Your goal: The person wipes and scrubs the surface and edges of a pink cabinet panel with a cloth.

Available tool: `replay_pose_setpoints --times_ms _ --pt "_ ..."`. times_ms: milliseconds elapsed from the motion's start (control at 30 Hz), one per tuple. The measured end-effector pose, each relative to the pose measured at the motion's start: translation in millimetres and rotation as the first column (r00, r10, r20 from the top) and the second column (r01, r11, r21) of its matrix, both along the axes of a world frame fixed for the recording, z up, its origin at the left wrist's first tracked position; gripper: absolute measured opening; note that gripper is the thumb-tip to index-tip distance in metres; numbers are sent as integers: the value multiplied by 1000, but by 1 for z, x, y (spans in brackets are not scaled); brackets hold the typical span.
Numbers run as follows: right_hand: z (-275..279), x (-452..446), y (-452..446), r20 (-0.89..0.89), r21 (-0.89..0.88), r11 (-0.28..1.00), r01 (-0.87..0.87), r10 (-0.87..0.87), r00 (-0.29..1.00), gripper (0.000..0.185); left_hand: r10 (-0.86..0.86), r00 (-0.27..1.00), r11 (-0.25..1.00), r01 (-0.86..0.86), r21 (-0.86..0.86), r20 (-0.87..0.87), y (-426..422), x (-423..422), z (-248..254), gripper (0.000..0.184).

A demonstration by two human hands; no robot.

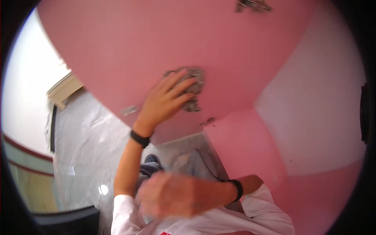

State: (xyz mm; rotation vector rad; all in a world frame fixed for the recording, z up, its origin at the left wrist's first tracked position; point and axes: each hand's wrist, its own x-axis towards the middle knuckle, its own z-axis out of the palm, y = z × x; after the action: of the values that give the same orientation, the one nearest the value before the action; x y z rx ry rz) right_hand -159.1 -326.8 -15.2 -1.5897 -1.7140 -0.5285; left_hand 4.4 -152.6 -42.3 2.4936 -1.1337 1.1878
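A crumpled grey cloth [196, 80] lies against the pink surface [117, 43] near the middle of the view. My left hand [168, 96] presses on its left part, fingers spread and pointing up and right. Below, close to my body, my right hand [168, 195] is smeared by motion, and its fingers cannot be made out. It is apart from the cloth. Each wrist wears a black band.
Metal fittings [252, 5] sit at the top of the pink surface. A small pale label [129, 110] and a dark fitting [208, 121] are lower. A white wall [313, 98] is right, a shiny grey floor [84, 137] left, a dark object [72, 223] bottom left.
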Motion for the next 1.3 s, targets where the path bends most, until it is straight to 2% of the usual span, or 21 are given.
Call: replay_pose_setpoints --times_ms 33,100,167,333,400,500,667,767,1000,1100,1133,1167,1200,1233,1267,1300 --pt "10 -13 4 18 34 982 -184 184 983 23 2 1000 1000 -2 4 -9 -1 -1 2 32" --pt "26 -33 19 15 179 885 -430 435 901 23 4 1000 1000 -4 11 -27 2 0 4 36" --pt "34 -40 29 26 277 806 -524 538 842 22 -37 999 999 37 0 -39 0 0 5 38" --pt "40 -39 49 58 341 765 -547 563 824 21 11 998 999 -8 40 -66 2 1 6 43" --pt "42 -36 52 48 349 766 -540 560 827 20 -31 998 999 33 22 -63 -1 4 5 45" --pt "43 -36 59 54 359 755 -550 571 819 20 24 998 998 -21 53 -52 4 0 13 47" --pt "41 -34 62 81 387 739 -552 569 818 19 -5 996 998 10 63 -86 2 -1 15 47" --pt "44 -31 58 85 392 738 -550 566 820 19 -13 999 999 15 39 -48 1 1 10 48" --pt "31 -24 53 85 433 735 -521 542 836 20 3 999 999 -1 43 -48 -2 0 15 40" --pt "3 1 34 24 449 793 -411 449 893 21 26 1000 1000 -25 15 -9 -3 -1 14 31" --pt "-4 9 26 18 441 782 -441 484 875 21 6 1000 1000 -6 -4 1 -5 -2 11 28" --pt "-15 37 1 -113 387 920 -58 110 987 15 42 999 999 -42 -13 7 -7 0 11 28" --pt "-23 65 -17 -196 285 896 342 -295 935 18 -7 1000 999 8 -51 23 -13 2 14 26" --pt "-32 86 -18 -365 332 781 529 -410 836 17 -52 998 995 54 -86 30 -17 4 16 24" --pt "-25 103 -19 -388 342 710 616 -490 780 24 -30 999 996 33 -89 34 -24 8 14 24" --pt "-14 121 -22 -400 356 627 693 -568 719 31 -82 993 986 93 -135 88 -34 16 14 23"
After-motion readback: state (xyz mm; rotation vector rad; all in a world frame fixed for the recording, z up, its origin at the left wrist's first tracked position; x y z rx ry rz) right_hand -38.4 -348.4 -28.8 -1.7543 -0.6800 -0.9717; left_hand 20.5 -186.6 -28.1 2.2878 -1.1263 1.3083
